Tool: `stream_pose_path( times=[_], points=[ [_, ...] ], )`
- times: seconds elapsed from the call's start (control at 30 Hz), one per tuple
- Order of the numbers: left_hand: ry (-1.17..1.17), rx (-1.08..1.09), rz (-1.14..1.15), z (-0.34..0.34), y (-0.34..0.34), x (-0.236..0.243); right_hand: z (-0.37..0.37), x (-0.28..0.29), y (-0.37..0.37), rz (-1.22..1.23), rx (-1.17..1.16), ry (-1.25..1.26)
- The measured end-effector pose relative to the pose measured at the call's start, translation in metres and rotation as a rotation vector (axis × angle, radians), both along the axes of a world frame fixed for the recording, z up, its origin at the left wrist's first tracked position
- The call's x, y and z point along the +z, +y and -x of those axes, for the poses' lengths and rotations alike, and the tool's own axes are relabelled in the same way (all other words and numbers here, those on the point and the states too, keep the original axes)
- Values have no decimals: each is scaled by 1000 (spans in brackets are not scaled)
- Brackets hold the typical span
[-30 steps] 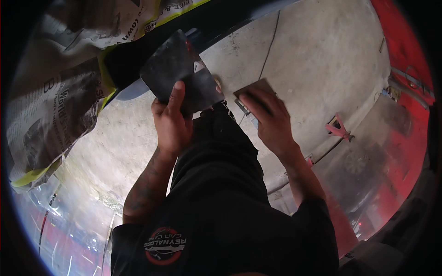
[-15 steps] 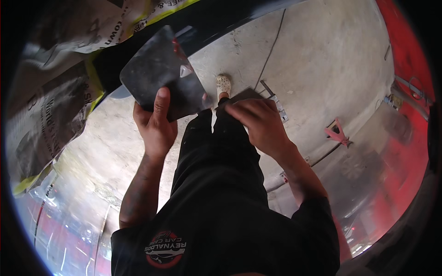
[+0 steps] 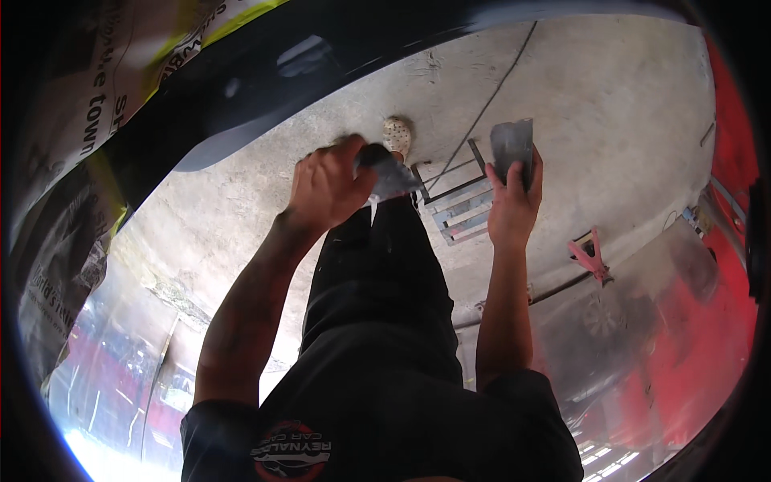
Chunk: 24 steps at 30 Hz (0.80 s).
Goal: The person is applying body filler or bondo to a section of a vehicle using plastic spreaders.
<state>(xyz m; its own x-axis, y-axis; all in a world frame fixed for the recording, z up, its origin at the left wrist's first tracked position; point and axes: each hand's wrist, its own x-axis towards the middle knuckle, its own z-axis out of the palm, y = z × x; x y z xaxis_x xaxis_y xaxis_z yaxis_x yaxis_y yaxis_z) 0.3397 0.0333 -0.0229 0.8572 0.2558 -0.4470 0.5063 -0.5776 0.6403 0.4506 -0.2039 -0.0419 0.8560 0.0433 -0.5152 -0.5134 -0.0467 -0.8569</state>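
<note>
My left hand [image 3: 325, 189] grips a dark, flat plate [image 3: 395, 177], its thumb over the near side and the fingers curled behind. The plate is tilted, showing a greyish face in front of my black trousers [image 3: 377, 265]. To the right and held apart from it, my right hand [image 3: 512, 213] is closed on a dark grey flat piece [image 3: 512, 140], like a wide spreader or blade, pointing up and away. The thumb lies along the lower part of this piece; its exact kind is unclear.
A glossy black curved body panel [image 3: 241, 108] spans the upper left, beside printed covering sheets [image 3: 60, 273]. A metal frame [image 3: 462, 209], a pink stand [image 3: 590, 257] and a cable [image 3: 507, 72] lie on the concrete floor [image 3: 618, 104]. Red reflective bodywork [image 3: 683, 369] lines the right.
The plate in my left hand has turned from nearly face-up to tilted and moved right and down. My right hand has swung right and outward with the grey piece, which now shows clearly.
</note>
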Motion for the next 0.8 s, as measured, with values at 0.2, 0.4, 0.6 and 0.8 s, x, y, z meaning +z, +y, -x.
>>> stream_pose_path(
  times=[0.2, 0.4, 0.6, 0.8],
  points=[
    [-23, -122, -397, -61, -5, -10, -15, 0, 17, 394, 498, -581],
    [-118, -160, -519, -64, -4, -14, -23, 3, 35, 508, 617, -680],
    [-65, -280, -625, -56, 6, -11, -27, -3, 57, 567, 693, -848],
    [-128, -266, -659, -46, 9, -17, -30, -6, 70, 639, 759, -969]
  ],
)
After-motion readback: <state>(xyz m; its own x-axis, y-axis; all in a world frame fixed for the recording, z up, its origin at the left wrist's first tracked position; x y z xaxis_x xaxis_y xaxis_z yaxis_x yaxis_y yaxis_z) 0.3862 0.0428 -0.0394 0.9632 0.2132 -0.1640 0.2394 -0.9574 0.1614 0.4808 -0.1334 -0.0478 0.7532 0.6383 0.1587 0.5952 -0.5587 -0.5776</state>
